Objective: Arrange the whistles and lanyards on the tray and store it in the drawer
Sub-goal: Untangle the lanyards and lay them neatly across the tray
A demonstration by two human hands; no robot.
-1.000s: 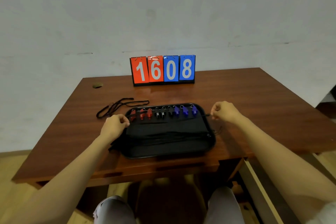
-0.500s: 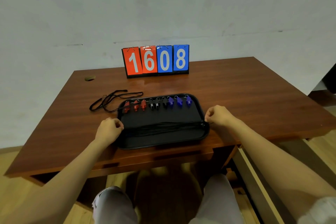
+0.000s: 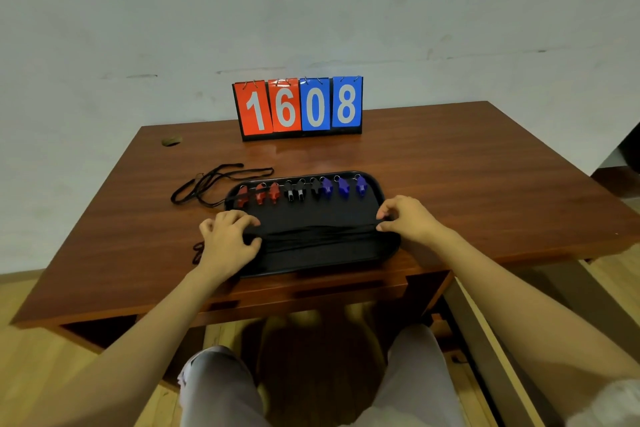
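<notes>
lanyards point(image 3: 318, 234) run left to right across the tray point(image 3: 377, 189) at the tabletop's near edge; our left hand point(image 3: 228, 239) and right hand point(image 3: 407, 218) pinch their ends; one loose lanyard point(image 3: 214, 180) lies far-left.

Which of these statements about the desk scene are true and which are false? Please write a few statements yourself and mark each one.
1. The whistles stand in a row along the far edge of the black tray. True: red whistles, black whistles, then blue whistles.
2. The scoreboard reads 1806. False: it reads 1608.
3. Every lanyard is already on the tray. False: a loose lanyard lies on the desk, beyond the tray's far left corner.
4. The left hand and the right hand are at opposite ends of a bundle of lanyards stretched across the tray. True.
5. The tray is inside the drawer. False: it sits on the desk.
</notes>
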